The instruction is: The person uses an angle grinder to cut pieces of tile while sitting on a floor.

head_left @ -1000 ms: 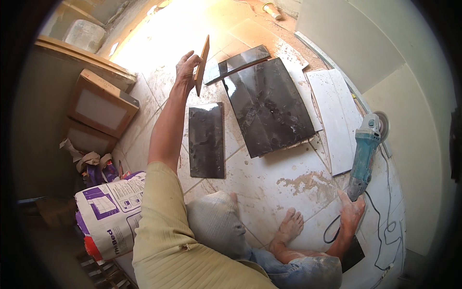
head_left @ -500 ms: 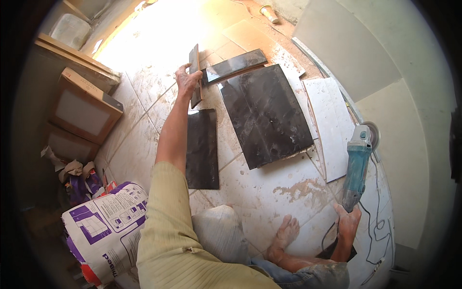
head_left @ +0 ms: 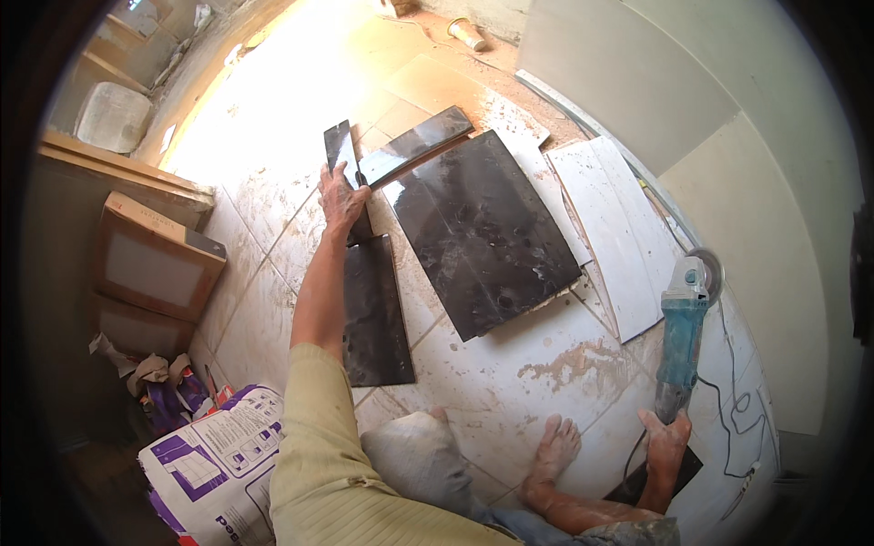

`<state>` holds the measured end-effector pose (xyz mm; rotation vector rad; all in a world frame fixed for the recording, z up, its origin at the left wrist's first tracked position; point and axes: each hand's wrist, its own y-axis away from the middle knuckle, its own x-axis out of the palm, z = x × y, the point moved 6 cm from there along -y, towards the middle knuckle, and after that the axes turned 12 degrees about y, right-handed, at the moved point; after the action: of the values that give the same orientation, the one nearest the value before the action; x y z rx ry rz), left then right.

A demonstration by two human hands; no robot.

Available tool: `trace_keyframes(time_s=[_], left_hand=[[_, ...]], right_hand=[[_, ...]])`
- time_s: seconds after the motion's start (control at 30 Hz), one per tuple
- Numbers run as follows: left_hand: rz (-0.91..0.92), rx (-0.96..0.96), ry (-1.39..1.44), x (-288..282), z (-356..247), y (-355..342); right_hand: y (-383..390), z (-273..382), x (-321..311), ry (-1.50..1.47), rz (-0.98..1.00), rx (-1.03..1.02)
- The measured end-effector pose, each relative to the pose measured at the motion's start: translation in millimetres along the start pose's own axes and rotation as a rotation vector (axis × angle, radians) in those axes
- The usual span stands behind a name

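Note:
My left hand (head_left: 340,198) is stretched forward with its fingers around a narrow dark tile strip (head_left: 338,146), whose glossy face now shows. Beside it lie more narrow dark tile strips (head_left: 419,146). A large dark tile (head_left: 487,237) lies to their right, raised at its near edge. Closer to me, a dark rectangular tile (head_left: 375,314) is partly hidden by my left forearm. At the right, my right hand (head_left: 666,439) grips the rear end of a teal angle grinder (head_left: 681,341). The grinder's disc (head_left: 714,276) points away from me, near the wall.
White tile pieces (head_left: 614,223) lie between the dark tile and the right wall. The grinder's cord (head_left: 733,414) loops on the floor. A printed bag (head_left: 218,450) and cardboard boxes (head_left: 155,255) stand at the left. My bare foot (head_left: 555,450) rests on the dusty floor.
My left hand has turned the narrow strip from standing on edge to lying flatter, its face upward. The view has shifted slightly. My right hand still grips the grinder.

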<state>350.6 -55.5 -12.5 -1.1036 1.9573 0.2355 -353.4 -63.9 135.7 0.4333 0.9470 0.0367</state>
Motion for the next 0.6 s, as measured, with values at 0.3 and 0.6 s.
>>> trace_keyframes(time_s=[0.3, 0.6], left_hand=[[0.707, 0.607, 0.073, 36, -216, 25], [1.054, 0.966, -0.370, 120, -292, 34]], right_hand=[[-2, -18, -2, 0.139, -0.018, -0.052], [2, -18, 0, 0.038, -0.048, -0.137]])
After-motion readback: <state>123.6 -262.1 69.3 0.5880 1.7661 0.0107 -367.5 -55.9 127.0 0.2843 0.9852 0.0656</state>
